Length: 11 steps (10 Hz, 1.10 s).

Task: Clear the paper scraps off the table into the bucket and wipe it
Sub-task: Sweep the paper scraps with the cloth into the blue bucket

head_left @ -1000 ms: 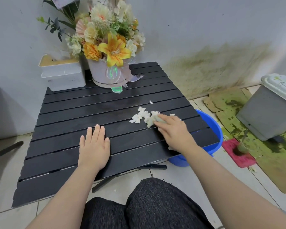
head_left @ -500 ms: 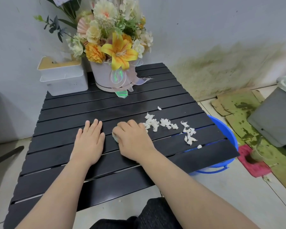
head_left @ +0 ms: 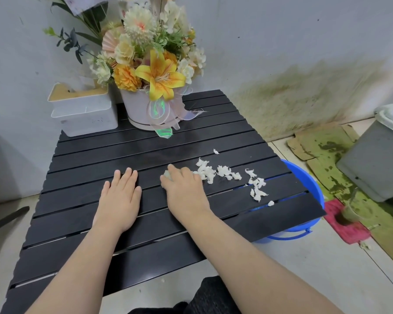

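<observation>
While we look down from head height, our two bare hands rest on a black slatted tabletop (head_left: 95, 184). Our left hand (head_left: 119, 197) lies flat, palm down, fingers together and holding nothing. Our right hand (head_left: 185, 192) sits just beside it, fingers curled down over a small pale wad (head_left: 166, 174) that peeks out at the fingertips; we cannot tell whether it is tissue or cloth.

White scraps (head_left: 227, 175) lie directly to the right of the right hand. Those nearest touch its outer edge, and the rest trail away in a loose band toward the tabletop's right edge, bending toward its near corner. One stray bit (head_left: 216, 151) sits apart, farther back. A blue bucket (head_left: 309, 177) stands on the floor, tucked partly under that right edge, so the band's long axis points roughly from hand to bucket.

We judge the right hand is the one to sweep: it is nearer the scraps, and a push rightward along the band should carry them over the edge. The gaps between slats could catch small pieces.

At the back stand a flower pot (head_left: 143, 112) and a white box (head_left: 84, 114).
</observation>
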Tool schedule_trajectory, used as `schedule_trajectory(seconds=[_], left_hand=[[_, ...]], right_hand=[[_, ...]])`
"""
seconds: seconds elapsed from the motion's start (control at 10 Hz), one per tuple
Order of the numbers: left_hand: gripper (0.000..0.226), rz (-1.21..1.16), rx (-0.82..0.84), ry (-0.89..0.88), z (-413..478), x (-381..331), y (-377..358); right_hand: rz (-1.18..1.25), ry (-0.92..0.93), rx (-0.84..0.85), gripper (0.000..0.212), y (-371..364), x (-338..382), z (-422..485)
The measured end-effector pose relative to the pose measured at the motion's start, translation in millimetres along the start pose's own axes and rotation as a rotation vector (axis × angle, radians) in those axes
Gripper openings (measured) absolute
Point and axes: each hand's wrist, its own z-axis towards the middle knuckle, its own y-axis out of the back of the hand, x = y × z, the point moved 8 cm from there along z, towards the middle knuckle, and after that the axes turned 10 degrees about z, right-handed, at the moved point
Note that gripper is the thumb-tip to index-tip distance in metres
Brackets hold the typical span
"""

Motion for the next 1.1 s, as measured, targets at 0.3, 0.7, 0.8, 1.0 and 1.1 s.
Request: schedule_trajectory(seconds=[0.3,0.7,0.8,1.0,1.1], left_hand=[[0.052,0.021,0.007,0.004,0.2,0.4,-3.2],[0.052,0.025,0.011,0.008,-0.3,0.3,-2.4],[0.052,0.023,0.012,0.005,-0.3,-0.3,-2.1],[0.052,0.025,0.013,0.010,-0.3,0.2,-1.5],[0.052,0.029,0.009,0.008,-0.9,-0.5,-1.1]], right_hand=[[-0.062,-0.103,-0.066,0.024,18.3,-30.8,8.6],[0.132,0.053,0.063,0.032,-9.1,-24.7,3.2],[0.117,0.028,0.078,0.033,-10.2,-23.7,2.3],[0.143,-0.003,0.040,0.023,-12.0,-32.4,5.2],[0.191,-0.054,0.175,0.034,-11.9,-33.1,4.9]])
